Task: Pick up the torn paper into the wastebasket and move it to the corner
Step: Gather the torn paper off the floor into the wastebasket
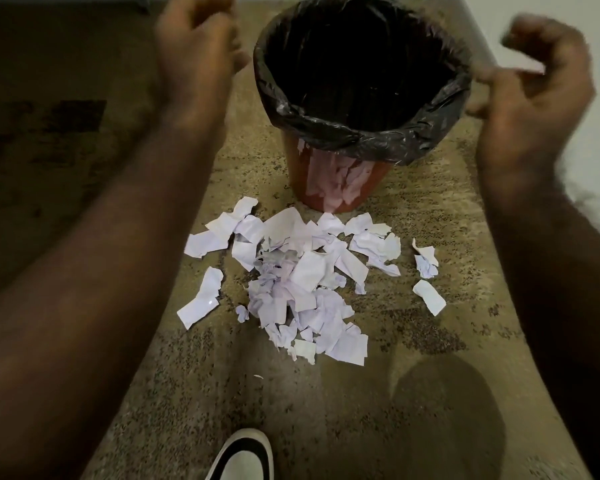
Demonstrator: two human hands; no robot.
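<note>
1. Lying in a crumpled white heap, torn paper [291, 282] covers speckled carpet [413, 306] just before the round orange wastebasket [333, 181], lined with glossy black plastic.
2. Left hand [194, 39] and right hand [534, 81] hover blurred, fingers curled; grip unclear.

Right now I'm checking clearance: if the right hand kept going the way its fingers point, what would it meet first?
Probably the bag-lined rim of the wastebasket. The right hand curls toward it; blur and depth leave that unsure.

One wastebasket [340, 174] with one black liner [361, 129]; one heap of torn paper [291, 278], dozens of scraps, too many to count; two hands; one shoe [243, 455].
</note>
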